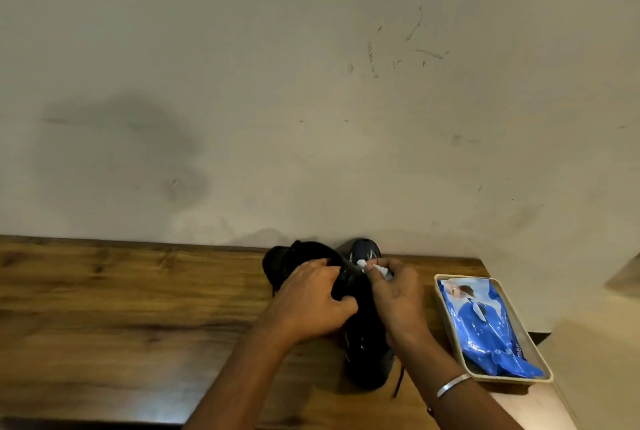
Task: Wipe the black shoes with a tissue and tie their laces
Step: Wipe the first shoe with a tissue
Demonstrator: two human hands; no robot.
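1. Only the head view to go on, looking down at a wooden surface pushed up against a scuffed wall.
2. The near black shoe lies lengthwise between the two hands, one end by the wall and the other toward the person. The second black shoe sits just behind and left of it, half hidden by the left hand. They look like they're touching, but I can't tell for sure.
3. The left hand has its fingers curled over the top of the near shoe and grips it. My guess is it's there purely to stop the shoe sliding while the other hand rubs.
4. The right hand pinches a small scrunched white tissue in its fingertips and holds it against the upper part of the shoe. There's a metal bangle on that wrist.
5. A lace trails loose off the near end of the shoe, so I'd say we're in the wiping stage and tying isn't done yet.
6. A beige tray on the right holds a blue wipes pack, just beside the right arm. Handy spot for grabbing a fresh tissue without letting go of the shoe.
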